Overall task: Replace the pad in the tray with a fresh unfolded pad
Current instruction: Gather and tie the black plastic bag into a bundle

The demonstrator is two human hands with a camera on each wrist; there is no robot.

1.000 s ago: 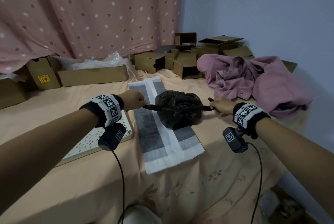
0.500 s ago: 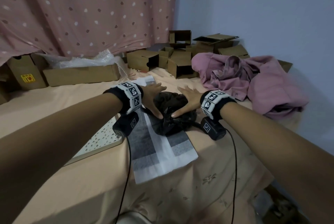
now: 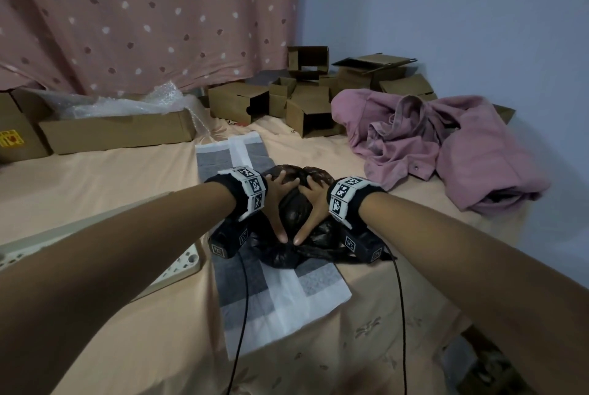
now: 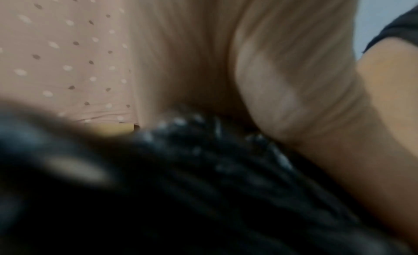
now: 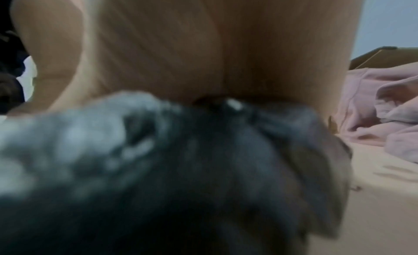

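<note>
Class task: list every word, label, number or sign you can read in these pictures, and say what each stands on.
No word or number is readable in any view.
Yellow sticker on the cardboard box at far left: red print, too blurred to read.
Square black-and-white code markers on the left wristband, right wristband, left wrist camera and right wrist camera: patterns only, no letters.

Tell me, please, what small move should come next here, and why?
Probably lift the bag off the pad and set it aside on the bed. The left hand and right hand both cup it, so the grip seems ready. The bag lies on the folded pad, which cannot be opened or carried to the tray while it is there.
</note>
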